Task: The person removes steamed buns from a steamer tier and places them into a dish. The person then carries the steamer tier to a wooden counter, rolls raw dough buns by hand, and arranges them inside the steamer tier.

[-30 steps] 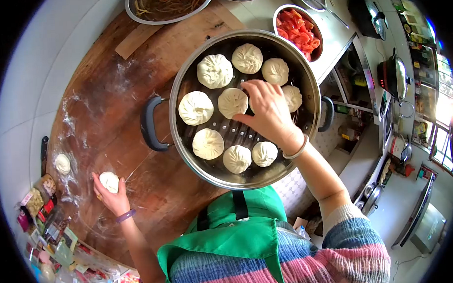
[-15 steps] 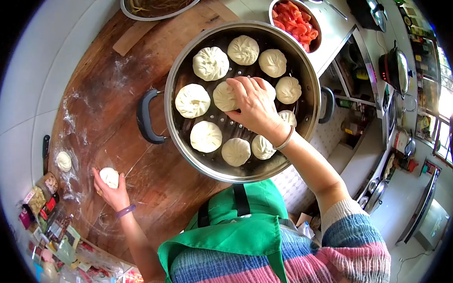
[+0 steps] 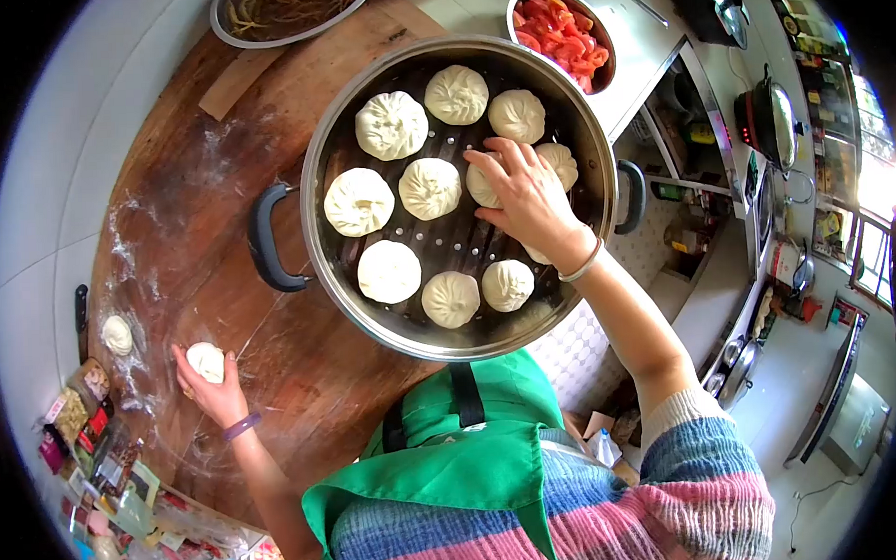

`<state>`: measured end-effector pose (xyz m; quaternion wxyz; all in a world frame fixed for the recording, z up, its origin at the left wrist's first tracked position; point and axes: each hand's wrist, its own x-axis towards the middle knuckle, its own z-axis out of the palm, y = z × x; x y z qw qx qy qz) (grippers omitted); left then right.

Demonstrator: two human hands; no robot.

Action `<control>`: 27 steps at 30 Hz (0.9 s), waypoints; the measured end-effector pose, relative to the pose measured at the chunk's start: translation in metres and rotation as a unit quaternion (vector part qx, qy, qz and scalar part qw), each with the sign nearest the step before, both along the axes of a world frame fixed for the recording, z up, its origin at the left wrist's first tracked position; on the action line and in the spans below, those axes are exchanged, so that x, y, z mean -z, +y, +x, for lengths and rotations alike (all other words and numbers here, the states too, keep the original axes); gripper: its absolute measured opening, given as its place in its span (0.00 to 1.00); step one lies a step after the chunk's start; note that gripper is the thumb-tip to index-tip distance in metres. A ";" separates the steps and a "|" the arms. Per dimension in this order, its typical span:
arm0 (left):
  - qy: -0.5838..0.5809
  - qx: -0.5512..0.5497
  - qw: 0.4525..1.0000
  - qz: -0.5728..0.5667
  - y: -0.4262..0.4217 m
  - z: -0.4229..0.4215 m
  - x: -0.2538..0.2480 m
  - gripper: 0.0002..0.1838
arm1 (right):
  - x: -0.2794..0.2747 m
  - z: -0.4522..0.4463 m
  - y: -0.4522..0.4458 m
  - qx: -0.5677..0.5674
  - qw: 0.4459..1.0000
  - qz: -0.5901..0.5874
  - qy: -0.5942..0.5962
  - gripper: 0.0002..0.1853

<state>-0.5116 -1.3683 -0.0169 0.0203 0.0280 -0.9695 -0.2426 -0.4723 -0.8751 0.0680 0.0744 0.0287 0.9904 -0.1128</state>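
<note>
Pleated steamed buns, several of them, sit in a round steel steamer pot (image 3: pixel 311 166) with holes in its base and two black handles. Over the right part of the pot, my right hand (image 3: pixel 536 203) has its fingers curled round one bun (image 3: pixel 481 188), partly covering it. A bun (image 3: pixel 430 189) in the middle stands free, left of my fingers. At the lower left, my left hand (image 3: pixel 215 395) cups a small pleated bun (image 3: pixel 206 361) between thumb and fingers, close to the board. Another small bun (image 3: pixel 117 335) lies on the floured wood farther left.
The wooden board (image 3: pixel 190 240) is dusted with flour. Behind the pot stand a bowl of cut tomatoes (image 3: pixel 560 39) and a bowl of brownish strips (image 3: pixel 290 7). A knife handle (image 3: pixel 81 308) and packets (image 3: pixel 73 417) line the left edge. A lidded black pot (image 3: pixel 773 125) is at right.
My right hand has shifted from the middle bun to a bun right of it. My left hand still cups its small bun. The whole view has slid slightly.
</note>
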 end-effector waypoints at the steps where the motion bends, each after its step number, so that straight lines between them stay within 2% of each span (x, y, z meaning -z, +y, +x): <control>1: 0.001 0.001 1.000 -0.001 0.001 0.000 -0.001 0.48 | 0.000 -0.001 0.000 0.002 1.000 -0.006 -0.002 0.39; 6: 0.004 0.010 1.000 -0.015 0.002 -0.001 -0.004 0.48 | -0.002 -0.005 0.000 0.011 1.000 -0.022 0.015 0.33; 15: 0.007 0.014 1.000 -0.023 0.002 -0.001 -0.003 0.48 | 0.004 -0.008 0.002 -0.007 1.000 -0.014 0.022 0.38; 21: 0.003 0.016 1.000 -0.018 0.002 -0.002 -0.004 0.48 | -0.019 0.003 0.005 0.030 0.993 -0.098 0.051 0.41; 27: 0.002 0.020 1.000 -0.006 0.002 -0.003 -0.005 0.48 | -0.017 0.017 0.025 0.108 0.981 -0.136 0.084 0.28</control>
